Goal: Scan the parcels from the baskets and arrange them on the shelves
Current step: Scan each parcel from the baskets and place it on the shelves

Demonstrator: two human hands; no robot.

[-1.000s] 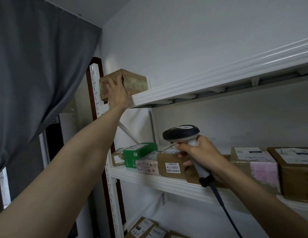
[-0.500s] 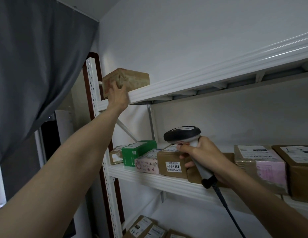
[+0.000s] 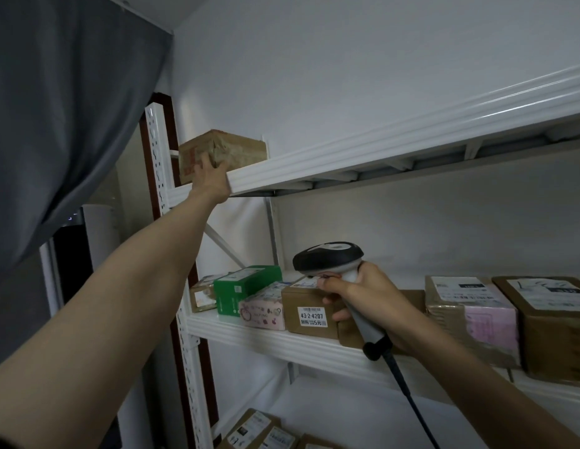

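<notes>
The left hand (image 3: pixel 209 176) rests its grip against the front of the parcel (image 3: pixel 222 153) at the left end of the top shelf (image 3: pixel 379 150), fingers on the cardboard, probably to seat it back from the edge. The right hand (image 3: pixel 363 303) has its grip wrapped round the scanner (image 3: pixel 330 259), held low, likely ready for the next scan.

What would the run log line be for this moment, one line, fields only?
step: shelving | left hand: on brown parcel at left end of top shelf | right hand: holds scanner
</notes>
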